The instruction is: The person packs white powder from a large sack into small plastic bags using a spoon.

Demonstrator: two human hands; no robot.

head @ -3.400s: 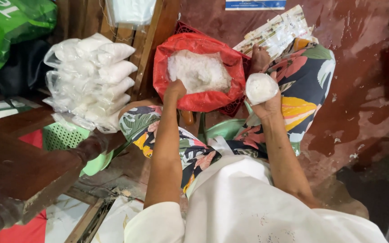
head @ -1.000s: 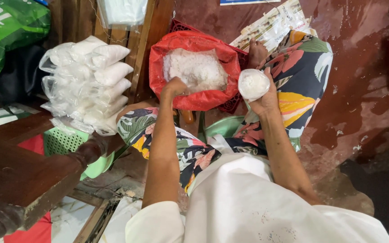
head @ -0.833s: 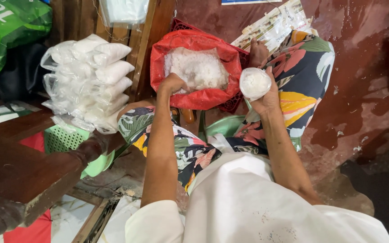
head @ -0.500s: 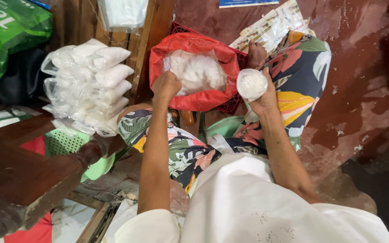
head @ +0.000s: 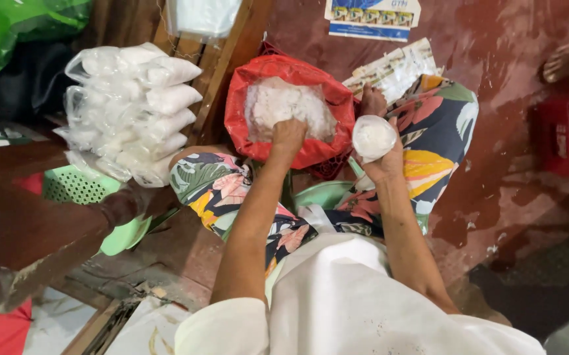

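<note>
Crumbly white mass point(head: 284, 105), glossy red bag point(head: 245, 125)

— Where does the one view look from?
— From the person's head, steeply down over the arms onto the red bag point(head: 284, 108) between the knees.
— How near?
— Close: lap and floor around the red bag fill the frame. No second view.
</note>
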